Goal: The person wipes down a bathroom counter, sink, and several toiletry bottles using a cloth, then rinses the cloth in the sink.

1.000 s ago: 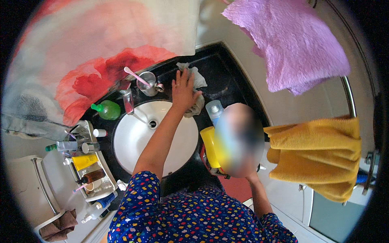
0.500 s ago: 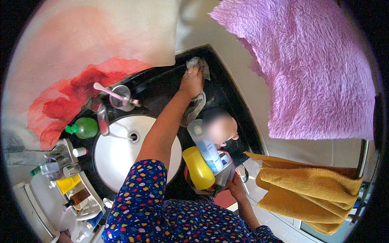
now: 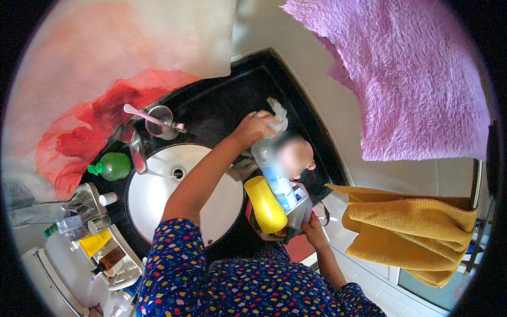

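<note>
My left hand point(image 3: 259, 128) is closed on a thin white cloth point(image 3: 280, 116), pressed to the black countertop point(image 3: 248, 79) beyond the sink. More greyish cloth point(image 3: 243, 168) shows under my left wrist, by the sink rim. At the front right, my right hand point(image 3: 313, 231) grips the side of a caddy point(image 3: 304, 203) packed with toiletries. In it stand a yellow bottle point(image 3: 265, 205) and a pale blue and white bottle point(image 3: 281, 187), both tilted. A blurred patch covers whatever lies right behind the bottles. The right fingertips are partly hidden.
A white basin point(image 3: 158, 206) with a tap point(image 3: 138, 153) sits at centre left. Around it are a glass cup point(image 3: 159, 121) with a pink toothbrush, a green soap bottle point(image 3: 113, 166) and a toiletry rack point(image 3: 127, 264). Purple point(image 3: 422, 84) and mustard point(image 3: 406, 227) towels hang at right.
My left hand has drawn back from the far corner toward the caddy, bringing the white cloth with it. My right hand stays on the caddy.
</note>
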A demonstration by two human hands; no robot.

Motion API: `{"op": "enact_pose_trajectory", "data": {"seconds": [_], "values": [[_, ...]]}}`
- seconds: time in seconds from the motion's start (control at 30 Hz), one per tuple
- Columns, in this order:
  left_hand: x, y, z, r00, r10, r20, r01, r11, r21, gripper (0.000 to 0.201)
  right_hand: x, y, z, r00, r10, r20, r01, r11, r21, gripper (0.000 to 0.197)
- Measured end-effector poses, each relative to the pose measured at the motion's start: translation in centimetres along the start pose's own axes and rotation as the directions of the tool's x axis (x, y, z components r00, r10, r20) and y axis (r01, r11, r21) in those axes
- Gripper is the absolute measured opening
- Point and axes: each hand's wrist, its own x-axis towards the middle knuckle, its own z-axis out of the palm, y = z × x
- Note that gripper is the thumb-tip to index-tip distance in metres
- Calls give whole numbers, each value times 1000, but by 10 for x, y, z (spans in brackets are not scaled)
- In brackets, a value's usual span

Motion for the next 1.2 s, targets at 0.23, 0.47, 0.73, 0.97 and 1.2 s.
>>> {"op": "enact_pose_trajectory", "data": {"seconds": [0.23, 0.47, 0.73, 0.97, 1.2], "values": [[-67, 21, 3, 938, -323, 129, 288, 930, 230, 41, 6, 16, 1, 993, -113, -38, 106, 982, -154, 49], [13, -14, 33, 945, 19, -326, 61, 970, 233, 35, 3, 3, 3, 996, -83, -22, 82, 997, -14, 57], [30, -59, -12, 773, -339, -536, 558, 766, 319, 23, 11, 39, -12, 985, -168, 36, 172, 964, -201, 67], [55, -33, -55, 763, 216, -610, 142, 863, 484, 20, 11, 50, -11, 995, -98, 5, 98, 988, -116, 69], [29, -83, -22, 718, -389, -578, 561, 814, 150, 26, 15, 20, -15, 985, -165, 52, 173, 942, -288, 68]]}}
